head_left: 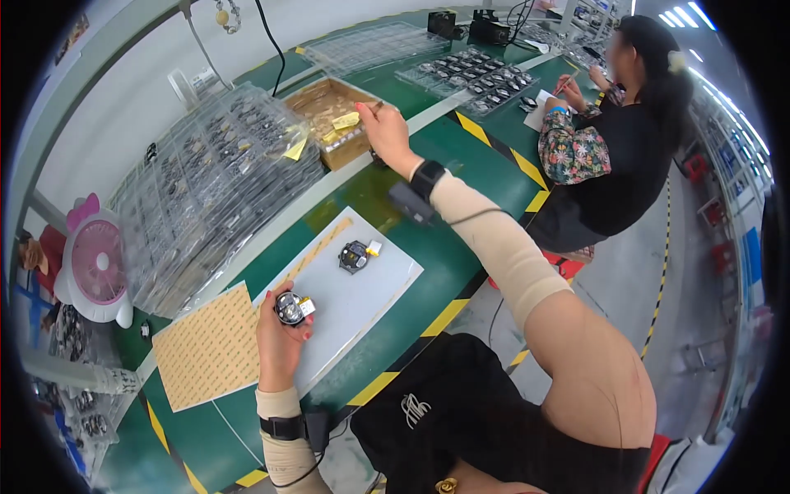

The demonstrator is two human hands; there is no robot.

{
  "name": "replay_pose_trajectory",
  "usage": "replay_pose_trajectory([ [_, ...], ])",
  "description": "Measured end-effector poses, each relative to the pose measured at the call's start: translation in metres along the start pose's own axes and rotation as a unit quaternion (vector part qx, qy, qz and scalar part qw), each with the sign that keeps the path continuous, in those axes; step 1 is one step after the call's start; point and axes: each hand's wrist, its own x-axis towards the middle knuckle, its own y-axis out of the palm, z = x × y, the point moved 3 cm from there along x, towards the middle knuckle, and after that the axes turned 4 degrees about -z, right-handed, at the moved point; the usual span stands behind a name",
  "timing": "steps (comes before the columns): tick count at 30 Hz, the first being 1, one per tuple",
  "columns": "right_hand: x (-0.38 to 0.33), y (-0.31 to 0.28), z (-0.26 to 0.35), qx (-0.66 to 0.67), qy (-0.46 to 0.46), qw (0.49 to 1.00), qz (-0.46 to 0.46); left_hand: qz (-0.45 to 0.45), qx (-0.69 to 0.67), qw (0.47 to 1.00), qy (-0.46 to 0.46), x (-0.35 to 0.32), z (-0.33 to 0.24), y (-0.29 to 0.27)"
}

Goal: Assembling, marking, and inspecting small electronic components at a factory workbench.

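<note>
L hand (280, 337), lower ctr-left of frame, has fingers part-curled around a round blk gadget (290, 308) w/ a small tab, over the white board (358, 305). R hand (388, 133), upper ctr, is over the brown box (350, 155), fingers bent nearly together; can't tell if they grip the yellow slip (346, 120) there. 2nd gadget (355, 257) lies on the board, mid-frame, on the green tabletop (494, 189).
</note>
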Motion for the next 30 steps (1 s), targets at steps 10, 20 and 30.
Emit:
replay_pose_trajectory([
  [10, -0.069, -0.035, 0.067, 0.22, -0.24, 0.944, -0.054, 0.023, 0.001, 1.0, 0.008, 0.008, 0.006, 0.0],
  [20, -0.115, -0.066, 0.093, 0.158, -0.354, 0.922, 0.016, 0.022, 0.001, 1.0, 0.009, 0.01, 0.007, -0.004],
  [30, -0.148, -0.06, 0.091, 0.192, -0.349, 0.914, 0.069, 0.02, -0.013, 1.0, 0.016, 0.008, 0.007, -0.008],
])
